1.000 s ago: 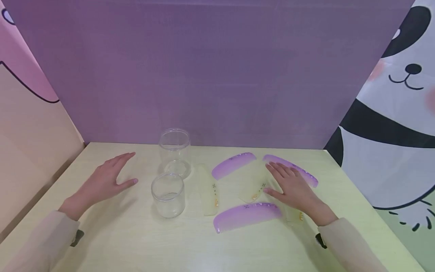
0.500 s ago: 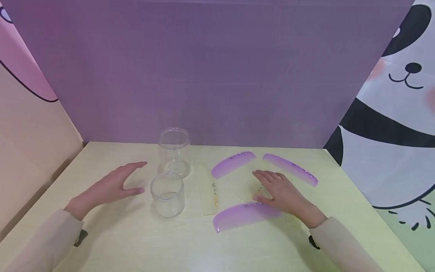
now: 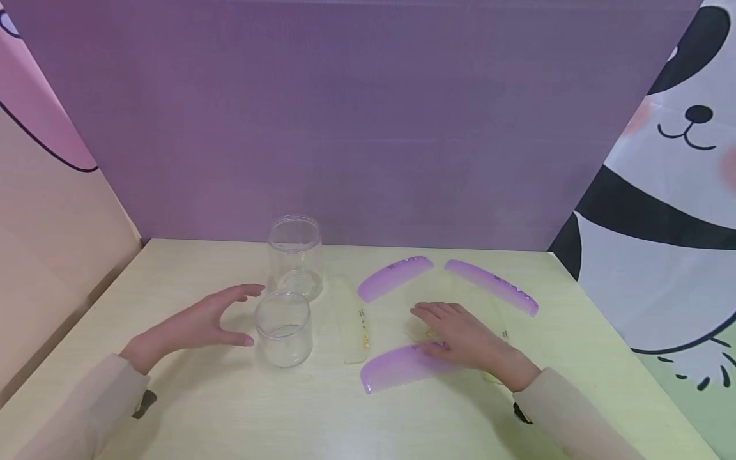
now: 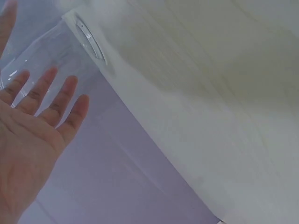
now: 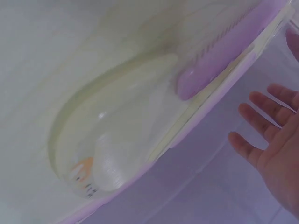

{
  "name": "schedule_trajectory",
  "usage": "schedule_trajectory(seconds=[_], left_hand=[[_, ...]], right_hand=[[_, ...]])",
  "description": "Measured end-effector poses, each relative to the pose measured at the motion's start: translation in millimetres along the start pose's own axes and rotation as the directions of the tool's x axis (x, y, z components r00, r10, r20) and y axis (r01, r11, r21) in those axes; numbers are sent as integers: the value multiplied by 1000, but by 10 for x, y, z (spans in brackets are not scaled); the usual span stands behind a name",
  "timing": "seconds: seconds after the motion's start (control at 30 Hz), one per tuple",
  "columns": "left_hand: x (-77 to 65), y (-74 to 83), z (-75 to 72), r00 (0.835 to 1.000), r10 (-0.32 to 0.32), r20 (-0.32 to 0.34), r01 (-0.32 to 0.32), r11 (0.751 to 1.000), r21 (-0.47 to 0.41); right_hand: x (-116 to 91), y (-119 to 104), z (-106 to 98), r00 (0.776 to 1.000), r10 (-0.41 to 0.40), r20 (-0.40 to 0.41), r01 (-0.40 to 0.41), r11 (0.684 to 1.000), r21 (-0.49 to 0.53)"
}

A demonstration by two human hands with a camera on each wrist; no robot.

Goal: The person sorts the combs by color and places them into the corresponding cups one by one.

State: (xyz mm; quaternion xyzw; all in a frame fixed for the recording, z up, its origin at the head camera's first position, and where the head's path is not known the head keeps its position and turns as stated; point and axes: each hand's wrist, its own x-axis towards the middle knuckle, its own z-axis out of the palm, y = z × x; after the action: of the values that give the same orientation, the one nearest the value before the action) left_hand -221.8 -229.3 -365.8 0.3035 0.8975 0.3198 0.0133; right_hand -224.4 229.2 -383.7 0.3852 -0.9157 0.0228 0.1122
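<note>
My left hand [image 3: 198, 322] is held with its fingers spread apart from the thumb, just left of a short clear jar [image 3: 285, 342]. Its fingertips come close to the jar's rim and it holds nothing. Behind that stands a taller clear jar [image 3: 294, 259]. My right hand [image 3: 471, 342] hovers palm down with straight fingers, overlapping a purple comb [image 3: 391, 370] and partly hiding a pale yellow, see-through comb [image 3: 428, 332]. In the right wrist view, the fingers are extended with nothing between them; a pale yellow comb [image 5: 112, 116] with an orange decoration lies on the table.
Two more purple combs [image 3: 393, 279] lie towards the back right. Another pale yellow comb [image 3: 355, 329] lies between the jars and the purple combs, and one more [image 3: 501, 322] is partly behind the right hand. A purple panel [image 3: 356, 128] rises at the table's back edge.
My left hand has moved right and towards me, closer to the short jar. My right hand has moved left and nearer, from the back right purple comb to over the front one.
</note>
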Motion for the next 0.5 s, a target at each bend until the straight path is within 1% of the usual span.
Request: schedule_trajectory(seconds=[0.17,0.27,0.5], left_hand=[[37,10,40,999,40,20,-39,998,-54],[61,11,59,998,52,31,-50,996,-72],[104,38,88,997,49,60,-42,993,-110]], right_hand=[[21,-54,14,999,-30,19,29,999,40],[34,-94,13,998,-48,32,46,997,60],[67,-203,2,993,-100,63,96,993,74]])
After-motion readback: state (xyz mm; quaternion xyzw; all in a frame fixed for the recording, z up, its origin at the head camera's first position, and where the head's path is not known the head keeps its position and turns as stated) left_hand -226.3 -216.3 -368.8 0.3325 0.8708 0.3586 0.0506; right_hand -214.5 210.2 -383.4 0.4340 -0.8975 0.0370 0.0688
